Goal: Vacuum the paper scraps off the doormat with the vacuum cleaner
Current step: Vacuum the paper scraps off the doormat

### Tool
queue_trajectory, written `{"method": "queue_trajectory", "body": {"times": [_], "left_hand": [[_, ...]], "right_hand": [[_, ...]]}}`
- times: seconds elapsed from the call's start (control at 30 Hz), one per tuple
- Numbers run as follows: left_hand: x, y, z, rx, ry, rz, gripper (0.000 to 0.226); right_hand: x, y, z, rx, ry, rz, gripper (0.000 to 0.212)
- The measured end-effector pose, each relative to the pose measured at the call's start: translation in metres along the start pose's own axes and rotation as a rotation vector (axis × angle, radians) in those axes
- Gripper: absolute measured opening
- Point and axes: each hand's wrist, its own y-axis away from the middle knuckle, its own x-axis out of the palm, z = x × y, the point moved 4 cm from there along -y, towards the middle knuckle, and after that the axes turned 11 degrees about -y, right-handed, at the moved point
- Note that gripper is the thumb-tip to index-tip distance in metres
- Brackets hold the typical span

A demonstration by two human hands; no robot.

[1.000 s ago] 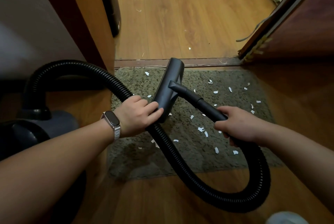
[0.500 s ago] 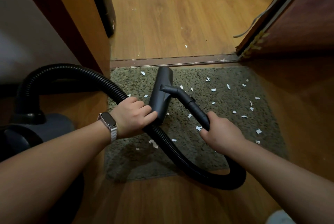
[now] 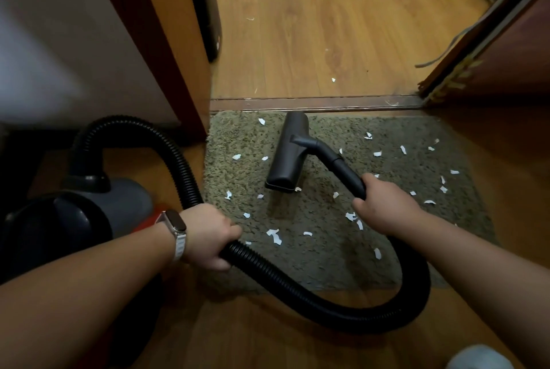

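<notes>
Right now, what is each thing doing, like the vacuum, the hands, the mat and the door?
Nozzle: flat on the doormat.
Doormat: still littered with paper scraps.
Left hand: closed around the ribbed hose.
Right hand: closed around the wand.
Vacuum body: on the floor, left of the mat.
Door: open.

Right hand [image 3: 384,207] is wrapped around the black wand [image 3: 342,166] at center right, with the nozzle head [image 3: 288,154] sitting flat on the green doormat [image 3: 327,255] mid-frame. Left hand [image 3: 208,237] grips the ribbed hose [image 3: 297,288] at lower left, just beside the vacuum body [image 3: 89,213]. White paper scraps [image 3: 275,236] are all over the mat, plus a few on the wood floor [image 3: 342,26] up top.
</notes>
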Motion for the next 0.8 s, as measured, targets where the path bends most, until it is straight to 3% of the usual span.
{"method": "queue_trajectory", "body": {"times": [0.13, 0.23, 0.37, 0.8], "left_hand": [[0.006, 0.013, 0.003, -0.026, 0.023, -0.023, 0.049], [0.01, 0.027, 0.009, -0.039, -0.047, -0.267, 0.041], [0.016, 0.043, 0.021, -0.126, -0.029, -0.422, 0.04], [0.022, 0.059, 0.041, -0.241, 0.05, -0.526, 0.054]], "right_hand": [[0.003, -0.015, 0.026, -0.008, -0.03, -0.029, 0.025], [0.005, -0.03, 0.043, -0.009, -0.038, -0.032, 0.029], [0.013, -0.045, 0.064, -0.006, -0.045, -0.002, 0.033], [0.021, -0.066, 0.084, -0.035, 0.008, 0.14, 0.027]]}}
